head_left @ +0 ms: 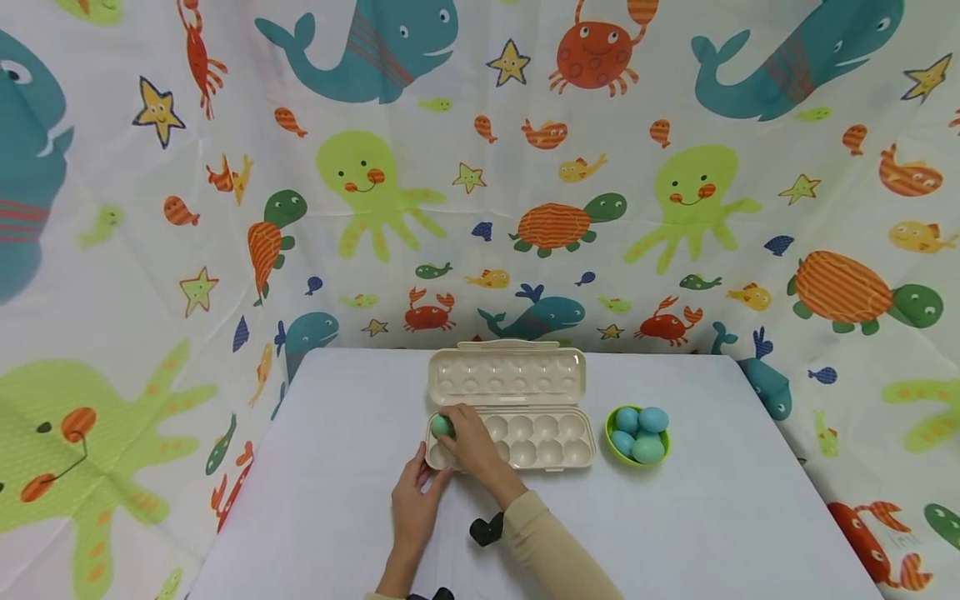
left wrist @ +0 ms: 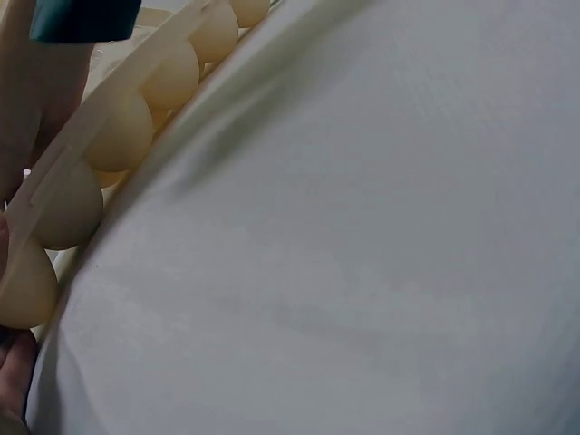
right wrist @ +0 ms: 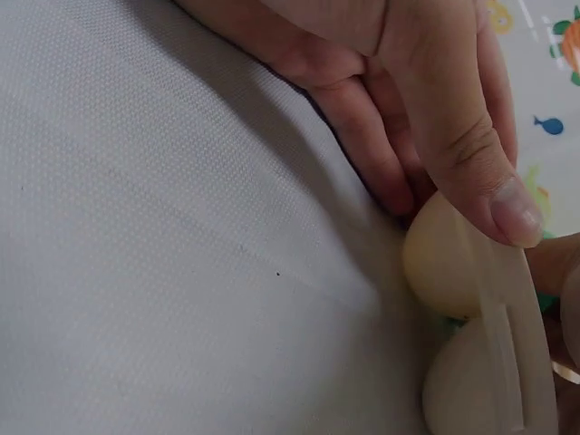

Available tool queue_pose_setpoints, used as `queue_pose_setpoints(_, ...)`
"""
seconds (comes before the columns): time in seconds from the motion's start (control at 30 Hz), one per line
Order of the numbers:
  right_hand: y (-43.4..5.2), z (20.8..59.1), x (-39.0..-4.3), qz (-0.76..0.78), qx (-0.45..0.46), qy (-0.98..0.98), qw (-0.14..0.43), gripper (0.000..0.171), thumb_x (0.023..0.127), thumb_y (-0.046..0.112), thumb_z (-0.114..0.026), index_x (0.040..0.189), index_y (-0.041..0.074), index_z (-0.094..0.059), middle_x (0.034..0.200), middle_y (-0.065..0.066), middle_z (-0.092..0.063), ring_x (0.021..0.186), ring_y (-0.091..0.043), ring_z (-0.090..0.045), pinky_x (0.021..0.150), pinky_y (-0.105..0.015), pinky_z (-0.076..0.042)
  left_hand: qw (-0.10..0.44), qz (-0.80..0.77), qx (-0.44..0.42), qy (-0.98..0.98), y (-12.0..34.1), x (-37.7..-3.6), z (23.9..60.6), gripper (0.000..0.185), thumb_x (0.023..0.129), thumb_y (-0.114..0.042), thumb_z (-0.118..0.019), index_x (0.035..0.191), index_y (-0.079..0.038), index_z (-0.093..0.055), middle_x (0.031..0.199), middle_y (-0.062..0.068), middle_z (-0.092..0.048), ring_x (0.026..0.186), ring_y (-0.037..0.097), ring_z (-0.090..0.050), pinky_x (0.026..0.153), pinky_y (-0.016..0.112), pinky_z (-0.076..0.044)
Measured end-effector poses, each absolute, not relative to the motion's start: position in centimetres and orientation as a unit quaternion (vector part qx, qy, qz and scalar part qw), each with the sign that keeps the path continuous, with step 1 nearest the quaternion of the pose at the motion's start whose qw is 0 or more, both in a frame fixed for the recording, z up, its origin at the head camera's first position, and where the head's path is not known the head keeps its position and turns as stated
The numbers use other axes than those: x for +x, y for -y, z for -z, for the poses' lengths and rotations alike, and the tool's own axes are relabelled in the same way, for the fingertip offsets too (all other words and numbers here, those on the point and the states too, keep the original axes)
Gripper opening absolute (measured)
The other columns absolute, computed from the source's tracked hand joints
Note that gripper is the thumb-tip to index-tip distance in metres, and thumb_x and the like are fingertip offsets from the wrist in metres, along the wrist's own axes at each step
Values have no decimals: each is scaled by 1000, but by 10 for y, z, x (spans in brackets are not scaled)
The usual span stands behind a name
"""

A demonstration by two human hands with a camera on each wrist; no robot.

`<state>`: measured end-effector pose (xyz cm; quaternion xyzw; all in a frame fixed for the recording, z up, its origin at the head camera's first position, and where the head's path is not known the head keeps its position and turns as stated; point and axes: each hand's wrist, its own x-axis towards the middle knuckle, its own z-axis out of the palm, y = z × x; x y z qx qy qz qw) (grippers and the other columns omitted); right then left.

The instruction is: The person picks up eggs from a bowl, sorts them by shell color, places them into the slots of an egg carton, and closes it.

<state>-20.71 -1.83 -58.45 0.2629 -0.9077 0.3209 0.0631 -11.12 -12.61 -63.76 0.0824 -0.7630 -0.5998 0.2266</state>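
A cream egg carton (head_left: 540, 437) lies open on the white table, its lid (head_left: 506, 375) folded back. My right hand (head_left: 459, 431) holds a green egg (head_left: 441, 427) over the far-left cups of the carton. My left hand (head_left: 429, 477) grips the carton's front-left corner. In the right wrist view the left hand's thumb (right wrist: 507, 199) lies on the carton's rim (right wrist: 503, 317) with its fingers (right wrist: 362, 136) against the side. The left wrist view shows the carton's cups (left wrist: 118, 136) from outside. The other cups in the head view hold nothing.
A green bowl (head_left: 609, 433) with several blue eggs (head_left: 652, 419) stands just right of the carton. The white tablecloth (head_left: 712, 500) covers the table. A sea-animal curtain (head_left: 675, 208) hangs behind and at both sides. A black strap (head_left: 486, 529) sits at my right wrist.
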Motion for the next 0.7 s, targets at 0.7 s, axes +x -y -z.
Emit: queue_pose_setpoints(0.7, 5, 577, -205, -272, 273, 919, 82, 52, 88, 24, -76, 133, 7, -55, 123, -10, -60, 113, -23, -60, 99, -34, -54, 247, 595, 77, 761, 123, -114, 638, 66, 80, -5, -82, 139, 6, -54, 130, 26, -63, 109, 38, -69, 91, 14, -55)
